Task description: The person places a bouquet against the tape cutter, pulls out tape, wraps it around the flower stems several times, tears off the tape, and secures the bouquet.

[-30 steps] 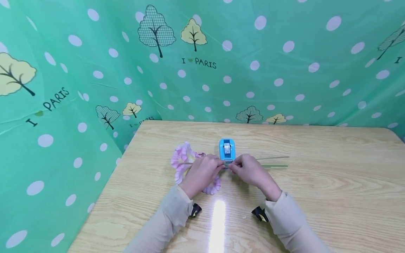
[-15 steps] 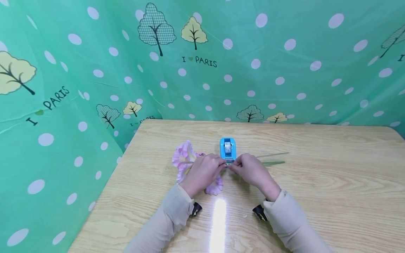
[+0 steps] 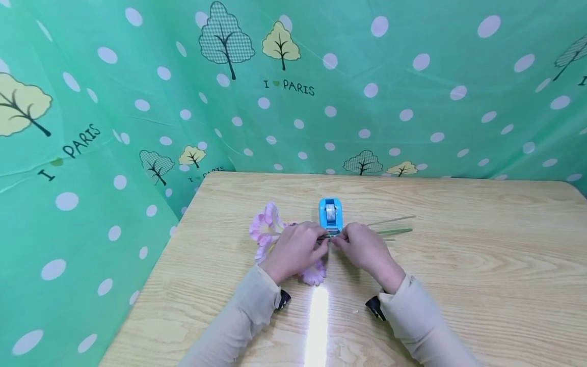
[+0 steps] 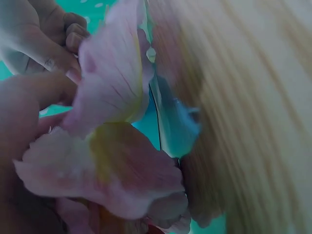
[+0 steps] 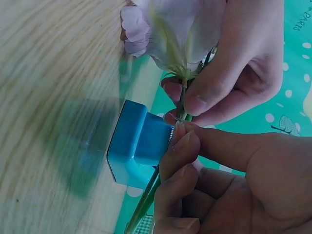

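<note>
Pink artificial flowers (image 3: 266,224) lie to the left on the table, their blossoms partly hidden by my left hand (image 3: 293,250). That hand pinches the green flower stems (image 5: 183,100) just below a blossom (image 5: 183,34). Close beside it, my right hand (image 3: 365,248) pinches at the same stems, thumb and forefinger together; any tape under those fingertips is too small to make out. The stem ends (image 3: 399,231) stick out to the right. A blue tape dispenser (image 3: 330,216) stands just beyond both hands, its toothed edge right by the right fingertips in the right wrist view.
The wooden table (image 3: 481,255) reaches well to the right of the hands. A green polka-dot cloth (image 3: 403,92) hangs behind it and along the left. Black wrist devices (image 3: 376,308) show at both cuffs, low over the table.
The free stem ends at the right have swung slightly up and spread apart, and the lower blossom has shifted a little right. Both hands stay by the dispenser, holding the stems.
</note>
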Demonstrator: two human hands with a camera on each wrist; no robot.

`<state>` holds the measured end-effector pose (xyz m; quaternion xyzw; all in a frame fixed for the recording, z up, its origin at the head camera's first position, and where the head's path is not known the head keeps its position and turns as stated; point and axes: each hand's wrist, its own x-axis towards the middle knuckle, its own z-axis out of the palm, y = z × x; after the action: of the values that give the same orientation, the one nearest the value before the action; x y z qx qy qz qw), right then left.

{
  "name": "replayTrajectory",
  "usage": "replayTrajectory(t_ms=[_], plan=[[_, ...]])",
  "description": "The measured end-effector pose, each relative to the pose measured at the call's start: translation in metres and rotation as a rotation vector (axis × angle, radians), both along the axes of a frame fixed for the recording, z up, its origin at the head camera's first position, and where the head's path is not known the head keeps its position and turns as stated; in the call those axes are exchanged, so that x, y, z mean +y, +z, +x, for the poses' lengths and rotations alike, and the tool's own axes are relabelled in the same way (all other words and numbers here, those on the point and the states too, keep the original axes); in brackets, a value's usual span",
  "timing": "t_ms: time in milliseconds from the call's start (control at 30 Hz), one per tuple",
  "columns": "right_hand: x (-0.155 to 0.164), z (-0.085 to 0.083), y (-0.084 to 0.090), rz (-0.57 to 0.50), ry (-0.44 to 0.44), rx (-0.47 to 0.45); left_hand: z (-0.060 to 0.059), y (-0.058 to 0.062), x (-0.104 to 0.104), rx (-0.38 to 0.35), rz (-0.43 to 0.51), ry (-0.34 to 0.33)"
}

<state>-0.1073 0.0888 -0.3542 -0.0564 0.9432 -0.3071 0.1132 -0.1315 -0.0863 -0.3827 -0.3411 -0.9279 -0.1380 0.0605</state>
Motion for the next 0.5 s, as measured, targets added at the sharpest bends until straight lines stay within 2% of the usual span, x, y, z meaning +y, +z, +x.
replayTrajectory(t_ms=[300, 500], plan=[[-0.0018, 0.0019, 0.0006, -0.004, 0.016, -0.005, 0.0014, 0.003, 0.0005, -0.004, 0.017, 0.01], [-0.0039, 0.0022, -0.0017, 0.004, 0.02, 0.011, 0.0035, 0.0027, 0.0013, -0.006, 0.045, 0.041]])
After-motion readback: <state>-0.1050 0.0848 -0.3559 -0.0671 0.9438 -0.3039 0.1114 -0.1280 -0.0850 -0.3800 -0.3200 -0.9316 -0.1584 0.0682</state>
